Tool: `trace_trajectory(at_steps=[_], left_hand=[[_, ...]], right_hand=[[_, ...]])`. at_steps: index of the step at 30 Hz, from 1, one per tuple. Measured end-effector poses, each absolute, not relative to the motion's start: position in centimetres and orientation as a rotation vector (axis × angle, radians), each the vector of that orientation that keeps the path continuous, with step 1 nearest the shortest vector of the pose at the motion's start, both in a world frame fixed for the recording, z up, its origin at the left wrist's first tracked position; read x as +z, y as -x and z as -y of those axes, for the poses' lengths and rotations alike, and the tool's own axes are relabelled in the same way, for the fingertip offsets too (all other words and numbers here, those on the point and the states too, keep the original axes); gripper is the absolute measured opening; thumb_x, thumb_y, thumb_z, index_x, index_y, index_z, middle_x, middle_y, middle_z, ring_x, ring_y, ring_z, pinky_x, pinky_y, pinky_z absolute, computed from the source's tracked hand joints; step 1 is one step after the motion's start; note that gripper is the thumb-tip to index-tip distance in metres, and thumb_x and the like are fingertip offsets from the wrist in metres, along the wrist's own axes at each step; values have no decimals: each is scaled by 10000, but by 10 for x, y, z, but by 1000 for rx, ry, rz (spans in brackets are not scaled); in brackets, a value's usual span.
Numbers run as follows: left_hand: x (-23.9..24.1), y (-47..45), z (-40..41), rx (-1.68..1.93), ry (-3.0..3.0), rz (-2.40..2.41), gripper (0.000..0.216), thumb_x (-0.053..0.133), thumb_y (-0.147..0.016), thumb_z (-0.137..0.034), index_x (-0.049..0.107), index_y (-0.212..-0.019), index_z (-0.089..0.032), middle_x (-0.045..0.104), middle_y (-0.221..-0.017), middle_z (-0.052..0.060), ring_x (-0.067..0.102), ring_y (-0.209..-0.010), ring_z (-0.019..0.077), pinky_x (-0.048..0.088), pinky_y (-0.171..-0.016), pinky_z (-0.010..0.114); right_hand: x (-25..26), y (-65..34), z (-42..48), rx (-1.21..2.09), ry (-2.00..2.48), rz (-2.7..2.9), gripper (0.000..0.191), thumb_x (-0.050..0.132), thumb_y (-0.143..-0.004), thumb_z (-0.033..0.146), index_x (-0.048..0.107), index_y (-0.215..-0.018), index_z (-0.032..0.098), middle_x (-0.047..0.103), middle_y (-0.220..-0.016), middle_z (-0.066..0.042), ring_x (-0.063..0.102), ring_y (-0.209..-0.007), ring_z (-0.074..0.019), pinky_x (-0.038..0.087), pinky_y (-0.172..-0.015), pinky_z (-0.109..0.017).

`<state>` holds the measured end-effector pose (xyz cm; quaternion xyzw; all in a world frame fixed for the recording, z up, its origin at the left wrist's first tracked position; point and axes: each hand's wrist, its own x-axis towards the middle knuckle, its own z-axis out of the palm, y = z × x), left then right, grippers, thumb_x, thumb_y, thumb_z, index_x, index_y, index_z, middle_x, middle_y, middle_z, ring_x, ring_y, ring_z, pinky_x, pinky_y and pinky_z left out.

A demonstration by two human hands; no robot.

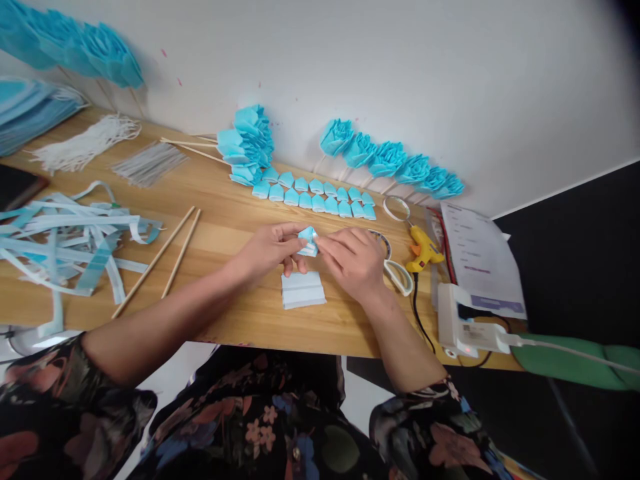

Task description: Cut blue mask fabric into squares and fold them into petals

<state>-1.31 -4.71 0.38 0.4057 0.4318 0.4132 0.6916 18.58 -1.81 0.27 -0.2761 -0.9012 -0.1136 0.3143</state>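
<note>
Between my two hands, above the middle of the wooden table, is a small folded piece of blue fabric (308, 241) with a pointed top. My left hand (273, 250) pinches its left side with thumb and fingers. At its right side, the fingertips of my right hand (354, 259) press on it. Just below my hands lies a stack of pale pleated fabric rectangles (303, 291). Behind them, two rows of folded blue petals (317, 202) lie side by side.
Blue fabric roses (387, 159) on sticks lean against the wall. On the right are a yellow glue gun (424, 249), scissors (399, 277), tape roll (397, 209) and white power strip (454, 317). Cut strips (90, 233), two wooden sticks (154, 261) and white cords (89, 142) lie left.
</note>
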Motion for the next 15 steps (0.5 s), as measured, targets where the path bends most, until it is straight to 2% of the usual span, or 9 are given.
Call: trace_trajectory(at_steps=[4, 9, 15], left_hand=[[1, 14, 47, 955, -918, -961, 345, 648, -888, -195, 606, -1212, -82, 670, -610, 4, 638, -505, 115, 444, -447, 194], [2, 13, 47, 1005, -957, -946, 281, 642, -884, -189, 593, -1146, -99, 685, -652, 3, 657, -549, 117, 505, -513, 215], [1, 11, 48, 1064, -1027, -941, 146, 659, -871, -211, 565, -959, -142, 662, -695, -16, 655, -584, 98, 532, -554, 214]], right_hand=[[4, -186, 19, -39, 743, 2404, 219, 548, -947, 212, 721, -1079, 232, 756, -893, -29, 653, -820, -188, 470, -773, -355], [0, -185, 20, 563, 957, 2105, 326, 453, -1006, 299, 595, -1294, 246, 744, -971, -36, 687, -931, -190, 511, -884, -381], [-8, -180, 19, 1138, 975, 1837, 370, 574, -944, 408, 583, -1273, 240, 661, -886, -17, 651, -846, -176, 537, -810, -355]])
